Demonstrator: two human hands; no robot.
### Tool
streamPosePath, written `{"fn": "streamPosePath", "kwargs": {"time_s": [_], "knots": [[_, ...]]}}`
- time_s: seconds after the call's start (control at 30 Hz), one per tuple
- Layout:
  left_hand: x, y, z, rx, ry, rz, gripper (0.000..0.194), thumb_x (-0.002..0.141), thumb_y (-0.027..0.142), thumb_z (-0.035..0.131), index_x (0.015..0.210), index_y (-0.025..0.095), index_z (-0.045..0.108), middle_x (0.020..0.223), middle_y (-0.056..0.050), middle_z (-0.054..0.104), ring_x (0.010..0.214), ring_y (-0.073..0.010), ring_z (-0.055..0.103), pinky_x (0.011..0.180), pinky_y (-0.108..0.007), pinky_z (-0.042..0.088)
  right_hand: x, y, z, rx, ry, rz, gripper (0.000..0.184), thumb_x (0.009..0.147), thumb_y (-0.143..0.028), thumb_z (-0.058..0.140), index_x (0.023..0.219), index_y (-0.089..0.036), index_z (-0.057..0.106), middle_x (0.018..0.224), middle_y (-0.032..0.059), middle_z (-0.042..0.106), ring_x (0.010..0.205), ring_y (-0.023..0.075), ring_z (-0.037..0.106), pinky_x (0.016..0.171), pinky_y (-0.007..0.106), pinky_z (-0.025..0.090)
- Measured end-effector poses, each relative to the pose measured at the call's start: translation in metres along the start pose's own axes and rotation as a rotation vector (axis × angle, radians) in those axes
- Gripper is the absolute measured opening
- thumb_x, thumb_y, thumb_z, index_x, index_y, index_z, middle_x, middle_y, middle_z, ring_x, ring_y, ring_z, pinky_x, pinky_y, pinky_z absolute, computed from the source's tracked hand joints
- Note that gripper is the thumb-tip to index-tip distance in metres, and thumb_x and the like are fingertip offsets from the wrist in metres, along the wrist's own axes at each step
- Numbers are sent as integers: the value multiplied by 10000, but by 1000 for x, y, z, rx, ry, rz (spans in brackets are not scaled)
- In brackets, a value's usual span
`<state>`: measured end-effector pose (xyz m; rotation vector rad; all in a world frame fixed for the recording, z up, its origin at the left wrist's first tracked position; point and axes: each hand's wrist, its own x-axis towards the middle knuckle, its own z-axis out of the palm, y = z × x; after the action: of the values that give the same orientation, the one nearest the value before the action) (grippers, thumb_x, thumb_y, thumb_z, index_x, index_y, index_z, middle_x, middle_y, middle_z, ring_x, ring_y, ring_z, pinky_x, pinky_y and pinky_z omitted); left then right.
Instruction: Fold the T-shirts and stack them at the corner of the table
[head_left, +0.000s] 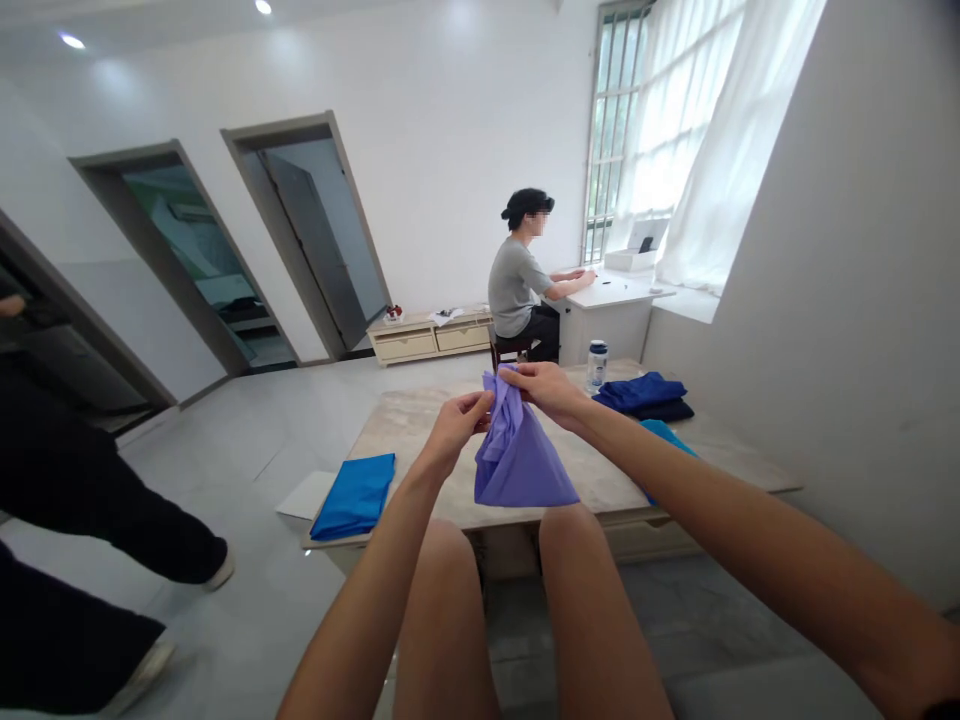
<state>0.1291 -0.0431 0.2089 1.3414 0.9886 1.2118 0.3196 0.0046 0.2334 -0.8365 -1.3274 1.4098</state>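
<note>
A purple cloth (525, 460) hangs bunched between my two hands, above the near edge of the low table (427, 425). My left hand (461, 418) pinches its upper left side. With thumb and fingers closed, my right hand (551, 388) grips the gathered top. The lower part of the cloth spreads out into a wide, smooth flap over my knees. To the left on the table lies a folded blue cloth (354, 495). Behind my right forearm, a light blue cloth (666, 436) is partly hidden.
Dark blue folded cloths (641, 393) and a clear bottle (597, 366) stand at the table's right back. A person (517, 285) sits at a white desk (611, 295) beyond. Another person in black trousers (82, 490) is close on the left. A low cabinet (431, 340) lines the wall.
</note>
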Motion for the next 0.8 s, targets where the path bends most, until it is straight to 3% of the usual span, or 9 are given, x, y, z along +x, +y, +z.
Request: {"fn": "streamPosePath", "kwargs": {"time_s": [0.1,0.2,0.33,0.47,0.63,0.8], "knots": [[7,10,6,-7,21,7,569,629,667,972,846,174,789,804,-31,735,724,-140,620,756,-290,514,-4,-11,-1,-30,-64,2,397,756,-503,977,820,-154,800,781,32,767,689,132,646,701,260,583],[12,25,0,-36,95,75,560,601,638,988,839,181,767,836,-35,745,780,-162,651,814,-315,534,-8,-30,-7,-178,-18,-79,455,767,-575,944,889,-156,815,836,51,788,736,157,665,723,285,586],[5,53,-33,-22,361,146,557,596,617,986,822,191,706,786,-7,702,716,-142,598,713,-281,486,-17,-62,-41,-600,154,-276,435,789,-573,898,891,-156,826,809,61,778,751,198,668,693,308,547],[-15,83,-75,67,605,196,502,675,569,961,794,203,638,739,14,654,683,-133,546,668,-262,426,-32,-90,-78,-988,376,-355,219,840,-391,855,867,-173,841,785,58,771,794,227,684,767,328,521],[-37,100,-98,261,562,287,445,746,548,944,799,191,683,750,-30,694,740,-174,582,687,-278,420,-45,-96,-79,-1125,412,-410,139,867,-298,830,896,-164,855,819,72,791,820,231,690,806,330,507],[-33,85,-110,294,608,317,406,798,534,909,823,189,696,787,-38,707,772,-187,608,692,-278,439,-31,-76,-75,-1070,402,-406,135,884,-288,807,942,-185,874,842,63,809,840,231,709,853,331,530]]}}
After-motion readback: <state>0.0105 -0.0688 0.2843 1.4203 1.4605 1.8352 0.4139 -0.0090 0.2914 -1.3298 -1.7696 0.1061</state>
